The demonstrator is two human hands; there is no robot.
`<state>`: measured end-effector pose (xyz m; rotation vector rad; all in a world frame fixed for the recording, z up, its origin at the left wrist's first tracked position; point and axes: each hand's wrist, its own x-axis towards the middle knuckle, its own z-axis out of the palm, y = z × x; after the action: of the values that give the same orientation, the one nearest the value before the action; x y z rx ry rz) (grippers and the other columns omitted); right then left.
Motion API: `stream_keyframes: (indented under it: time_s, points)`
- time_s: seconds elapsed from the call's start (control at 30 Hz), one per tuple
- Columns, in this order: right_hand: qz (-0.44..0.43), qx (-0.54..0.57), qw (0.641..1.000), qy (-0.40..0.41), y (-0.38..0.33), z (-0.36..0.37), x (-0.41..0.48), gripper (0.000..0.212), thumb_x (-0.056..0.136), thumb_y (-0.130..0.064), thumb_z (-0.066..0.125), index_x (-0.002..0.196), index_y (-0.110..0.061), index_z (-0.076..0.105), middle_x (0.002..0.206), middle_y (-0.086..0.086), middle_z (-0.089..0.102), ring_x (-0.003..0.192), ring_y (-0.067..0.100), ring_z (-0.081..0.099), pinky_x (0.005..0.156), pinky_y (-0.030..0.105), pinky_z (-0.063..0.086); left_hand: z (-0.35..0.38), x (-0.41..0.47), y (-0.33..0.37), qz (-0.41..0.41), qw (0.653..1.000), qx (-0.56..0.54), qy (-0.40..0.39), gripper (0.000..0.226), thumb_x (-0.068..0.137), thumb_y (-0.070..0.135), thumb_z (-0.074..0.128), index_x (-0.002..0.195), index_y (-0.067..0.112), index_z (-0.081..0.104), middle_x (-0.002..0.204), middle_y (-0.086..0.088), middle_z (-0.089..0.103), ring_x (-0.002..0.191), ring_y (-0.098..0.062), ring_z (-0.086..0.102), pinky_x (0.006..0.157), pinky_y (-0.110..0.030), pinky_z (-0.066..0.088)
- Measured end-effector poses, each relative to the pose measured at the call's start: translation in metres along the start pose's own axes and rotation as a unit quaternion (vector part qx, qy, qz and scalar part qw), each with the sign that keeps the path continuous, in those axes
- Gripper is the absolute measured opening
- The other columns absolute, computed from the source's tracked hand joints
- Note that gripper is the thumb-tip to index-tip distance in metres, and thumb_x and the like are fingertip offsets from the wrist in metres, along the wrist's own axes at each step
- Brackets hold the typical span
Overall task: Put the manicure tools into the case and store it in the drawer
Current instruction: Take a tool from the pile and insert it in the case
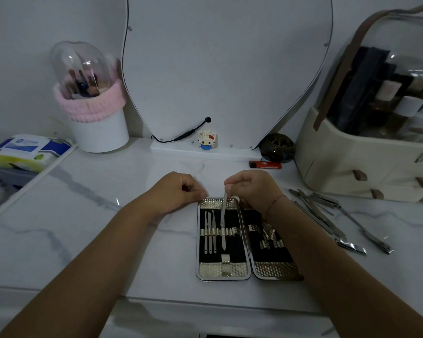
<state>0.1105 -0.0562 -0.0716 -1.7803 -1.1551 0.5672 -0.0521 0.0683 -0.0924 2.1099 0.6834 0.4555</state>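
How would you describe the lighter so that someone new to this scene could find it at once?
Start at the tall curved mirror at the back of the marble tabletop. At the right end of its white base sits a dark round openwork ornament, and the lighter lies flat in front of it. It is red with a black end, unlike its dark neighbour.
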Motion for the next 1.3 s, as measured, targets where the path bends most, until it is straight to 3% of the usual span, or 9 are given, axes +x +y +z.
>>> stream_keyframes:
  time_s: [0.1, 0.3, 0.6, 0.7, 0.83, 0.97, 1.13, 1.3]
  points:
    - [-0.004, 0.021, 1.000, -0.005, -0.001, 0.006, 0.000, 0.013, 0.077, -0.008, 0.069, 0.089, -0.002, 0.070, 0.072, 0.003, 0.069, 0.056, -0.003, 0.063, 0.059, 0.003, 0.047, 0.000, -0.001, 0.002, -0.003, 1.000, -0.002, -0.003, 0.013, 0.079, 0.021, 0.075, 0.069, 0.029, 0.072, 0.083, 0.009, 0.073, 0.076, -0.001, 0.065, 0.076, -0.017, 0.047]
    - [-0.004, -0.008, 0.999, -0.033, -0.001, 0.006, 0.004, 0.010, 0.076, -0.009, 0.069, 0.085, -0.005, 0.070, 0.071, -0.001, 0.067, 0.064, 0.002, 0.061, 0.061, 0.006, 0.049, 0.000, 0.000, 0.001, -0.010, 1.000, -0.005, -0.003, 0.012, 0.078, 0.020, 0.075, 0.069, 0.028, 0.072, 0.083, 0.009, 0.073, 0.075, 0.000, 0.064, 0.075, -0.018, 0.045]
    - [-0.016, -0.033, 0.997, -0.065, 0.002, 0.006, 0.006, 0.009, 0.076, -0.011, 0.070, 0.083, -0.007, 0.072, 0.070, 0.001, 0.068, 0.067, 0.008, 0.062, 0.073, 0.020, 0.053, 0.001, 0.000, 0.003, -0.005, 1.000, -0.005, -0.003, 0.015, 0.079, 0.019, 0.075, 0.069, 0.030, 0.072, 0.080, 0.012, 0.072, 0.070, 0.007, 0.061, 0.066, -0.005, 0.040]
    - [-0.038, -0.065, 0.994, -0.084, 0.002, 0.003, 0.005, 0.011, 0.077, -0.015, 0.069, 0.083, -0.007, 0.074, 0.072, -0.004, 0.069, 0.067, 0.004, 0.063, 0.072, 0.017, 0.052, 0.000, 0.000, 0.002, -0.004, 1.000, -0.008, -0.004, 0.017, 0.078, 0.019, 0.075, 0.068, 0.032, 0.071, 0.075, 0.016, 0.071, 0.071, 0.006, 0.062, 0.067, -0.006, 0.041]
    - [-0.047, -0.098, 0.987, -0.116, 0.001, 0.000, 0.001, 0.019, 0.083, -0.027, 0.063, 0.081, -0.013, 0.076, 0.082, 0.007, 0.074, 0.081, 0.024, 0.066, 0.077, 0.032, 0.052, 0.000, 0.000, 0.000, -0.005, 1.000, -0.012, -0.003, 0.021, 0.078, 0.019, 0.076, 0.065, 0.035, 0.070, 0.074, 0.018, 0.071, 0.071, 0.005, 0.062, 0.068, -0.009, 0.042]
    - [-0.052, -0.127, 0.981, -0.134, -0.002, -0.003, -0.001, 0.022, 0.086, -0.031, 0.058, 0.081, -0.019, 0.076, 0.082, 0.006, 0.073, 0.083, 0.030, 0.062, 0.078, 0.037, 0.050, 0.000, 0.000, 0.001, -0.003, 1.000, -0.014, -0.001, 0.020, 0.078, 0.018, 0.075, 0.066, 0.033, 0.070, 0.073, 0.017, 0.071, 0.069, 0.006, 0.061, 0.066, -0.005, 0.042]
    - [-0.118, -0.177, 0.958, -0.190, -0.007, -0.003, -0.007, 0.021, 0.087, -0.024, 0.058, 0.092, -0.013, 0.075, 0.084, 0.001, 0.062, 0.081, 0.013, 0.054, 0.073, 0.020, 0.042, 0.000, 0.001, 0.000, -0.004, 1.000, -0.006, 0.003, 0.015, 0.078, 0.021, 0.076, 0.068, 0.031, 0.070, 0.073, 0.014, 0.071, 0.068, 0.006, 0.061, 0.064, -0.004, 0.041]
    - [-0.147, -0.182, 0.955, -0.183, -0.002, -0.003, -0.010, 0.017, 0.085, -0.026, 0.061, 0.091, -0.018, 0.074, 0.090, 0.009, 0.061, 0.085, 0.019, 0.055, 0.078, 0.031, 0.047, 0.001, 0.001, 0.000, -0.001, 1.000, -0.007, 0.002, 0.016, 0.078, 0.020, 0.075, 0.068, 0.030, 0.070, 0.074, 0.012, 0.071, 0.068, 0.005, 0.061, 0.064, -0.004, 0.042]
